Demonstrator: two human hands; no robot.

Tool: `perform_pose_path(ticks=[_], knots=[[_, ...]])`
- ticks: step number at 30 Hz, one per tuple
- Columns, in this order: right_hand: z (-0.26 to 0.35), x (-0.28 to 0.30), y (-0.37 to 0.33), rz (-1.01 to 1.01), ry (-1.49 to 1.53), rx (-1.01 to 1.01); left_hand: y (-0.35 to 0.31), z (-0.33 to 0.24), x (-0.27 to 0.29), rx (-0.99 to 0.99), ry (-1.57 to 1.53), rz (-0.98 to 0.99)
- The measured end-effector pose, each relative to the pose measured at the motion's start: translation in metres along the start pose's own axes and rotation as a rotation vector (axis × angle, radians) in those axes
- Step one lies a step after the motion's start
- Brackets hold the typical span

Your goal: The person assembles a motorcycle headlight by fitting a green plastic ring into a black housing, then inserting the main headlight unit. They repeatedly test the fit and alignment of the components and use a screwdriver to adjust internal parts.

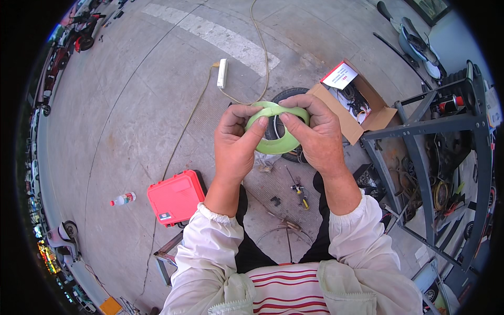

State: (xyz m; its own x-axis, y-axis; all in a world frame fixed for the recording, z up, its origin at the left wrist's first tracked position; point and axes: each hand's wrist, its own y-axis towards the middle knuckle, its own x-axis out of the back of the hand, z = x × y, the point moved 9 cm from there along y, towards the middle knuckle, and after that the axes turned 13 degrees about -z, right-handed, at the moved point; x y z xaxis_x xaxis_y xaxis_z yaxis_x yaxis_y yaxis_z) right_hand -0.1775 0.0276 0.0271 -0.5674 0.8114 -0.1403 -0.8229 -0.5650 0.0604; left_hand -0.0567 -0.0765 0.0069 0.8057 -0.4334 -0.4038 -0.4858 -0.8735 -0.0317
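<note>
A light green band (276,146), coiled into a ring, is held up in front of me by both hands. My left hand (237,135) pinches its upper left part between thumb and fingers. From the other side my right hand (319,134) grips the upper right part, and the two thumbs press close together near the top. Below the ring, a wheel with a black tyre (290,94) lies on the ground, partly hidden by the ring and my right hand. A tool with a yellow handle (303,199) lies between my legs.
A red case (176,198) and a plastic bottle (124,199) are on the left. Beyond my hands lies a white power strip (222,74) with its cable. To the right stand an open cardboard box (379,118) and a dark metal rack (428,127) loaded with parts.
</note>
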Motion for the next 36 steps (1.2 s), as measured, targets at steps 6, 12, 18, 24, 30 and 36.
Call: perform_pose_path(ticks=[6, 12, 18, 24, 30, 36], knots=[[-0.0002, 0.0001, 0.0001, -0.006, -0.005, 0.002, 0.0007, -0.0008, 0.0008, 0.01, 0.012, 0.005], [-0.0009, 0.0011, 0.0016, -0.005, -0.028, 0.005, 0.0017, 0.0009, 0.0006, 0.017, 0.019, 0.005], [-0.0033, -0.0036, 0.0011, -0.015, 0.038, -0.024, 0.0024, 0.0003, 0.0018, 0.025, 0.005, 0.009], [-0.0054, -0.0054, 0.001, 0.0, 0.102, -0.078, 0.004, -0.0017, 0.0005, 0.019, -0.003, -0.001], [-0.0063, -0.0039, 0.0011, -0.006, 0.082, -0.054, 0.0035, 0.0005, 0.0021, 0.028, 0.035, 0.011], [-0.0054, -0.0062, 0.0009, 0.006, 0.086, -0.046, 0.0029, -0.0005, 0.0033, 0.025, 0.018, -0.004]])
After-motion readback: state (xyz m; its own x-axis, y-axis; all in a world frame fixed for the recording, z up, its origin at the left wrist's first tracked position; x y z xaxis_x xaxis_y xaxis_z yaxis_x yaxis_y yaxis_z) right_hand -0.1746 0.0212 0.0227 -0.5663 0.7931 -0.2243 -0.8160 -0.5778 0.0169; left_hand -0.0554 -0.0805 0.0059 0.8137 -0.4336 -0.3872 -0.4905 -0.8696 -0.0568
